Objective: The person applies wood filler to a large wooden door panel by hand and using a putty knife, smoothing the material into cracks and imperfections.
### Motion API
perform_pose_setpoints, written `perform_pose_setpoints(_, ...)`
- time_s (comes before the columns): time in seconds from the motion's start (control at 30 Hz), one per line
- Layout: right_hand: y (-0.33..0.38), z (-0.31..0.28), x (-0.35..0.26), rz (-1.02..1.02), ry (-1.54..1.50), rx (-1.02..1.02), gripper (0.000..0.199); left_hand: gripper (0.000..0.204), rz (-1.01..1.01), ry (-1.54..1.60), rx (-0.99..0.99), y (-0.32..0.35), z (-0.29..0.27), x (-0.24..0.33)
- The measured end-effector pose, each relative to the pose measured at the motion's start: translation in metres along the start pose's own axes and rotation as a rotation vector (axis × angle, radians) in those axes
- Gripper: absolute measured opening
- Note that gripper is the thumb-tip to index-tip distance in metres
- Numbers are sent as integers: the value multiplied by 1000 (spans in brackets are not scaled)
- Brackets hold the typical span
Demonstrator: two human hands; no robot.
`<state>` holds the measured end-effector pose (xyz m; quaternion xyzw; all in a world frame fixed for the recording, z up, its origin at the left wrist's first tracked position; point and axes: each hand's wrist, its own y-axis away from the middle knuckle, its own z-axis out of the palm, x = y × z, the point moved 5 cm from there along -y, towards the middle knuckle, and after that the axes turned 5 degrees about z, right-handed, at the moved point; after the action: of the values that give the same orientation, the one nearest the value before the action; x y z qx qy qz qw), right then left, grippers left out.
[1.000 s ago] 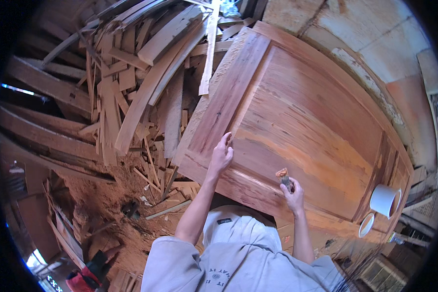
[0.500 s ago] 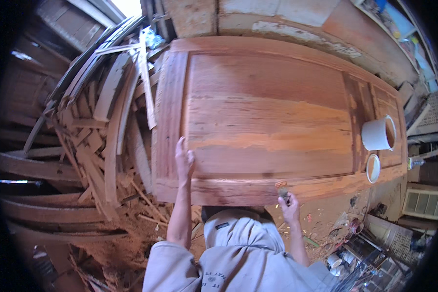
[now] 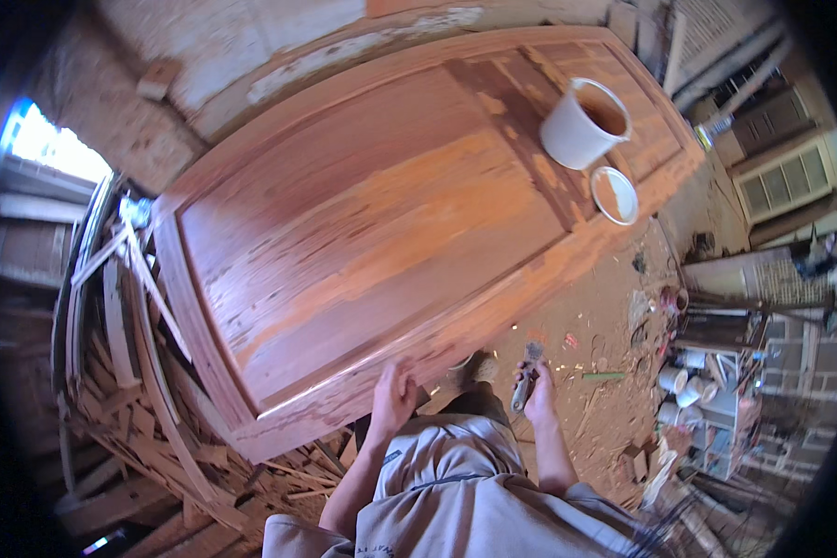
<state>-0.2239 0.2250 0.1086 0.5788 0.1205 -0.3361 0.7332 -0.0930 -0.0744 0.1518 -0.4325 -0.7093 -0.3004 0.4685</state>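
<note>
A large reddish wooden panel door (image 3: 344, 232) lies flat before me, with orange smears across its planks. My left hand (image 3: 395, 398) is at the door's near edge, its fingers loosely bent and holding nothing; whether it touches the wood I cannot tell. Off that edge, to the right, my right hand (image 3: 540, 398) grips a putty knife (image 3: 523, 386) by its handle, the blade pointing away from me. On the door's right part stands a white bucket (image 3: 567, 132) with brown-orange residue inside. Beside it lies a round white lid (image 3: 614, 197) carrying orange paste.
Scrap wood (image 3: 126, 391) is heaped along the left. A wall (image 3: 279, 46) runs behind the door. Shavings litter the dirt floor (image 3: 586, 372) at the right, near a rack (image 3: 716, 409) with white tubs. A louvred panel (image 3: 786, 181) leans at the far right.
My view has turned right, so the door appears slanted and the bucket nearer the middle. My left hand has come off the panel's left side toward the near edge; the putty knife stays in my right.
</note>
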Motion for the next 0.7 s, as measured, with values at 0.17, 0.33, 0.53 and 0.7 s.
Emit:
perform_pose_setpoints(0.17, -81, -22, -71, -176, 48, -68, 33, 33, 163, -137, -181, -17, 68, 35)
perform_pose_setpoints(0.33, -144, -5, -143, -897, 1057, 41, 54, 27, -53, -140, 18, -38, 107, 50)
perform_pose_setpoints(0.53, -163, -21, -127, -847, 1417, -80, 76, 21, -312, 83, 288, -34, 191, 77)
perform_pose_setpoints(0.7, -185, -70, -103, -672, 1476, -257, 81, 23, -401, 320, 293, -49, 288, 87)
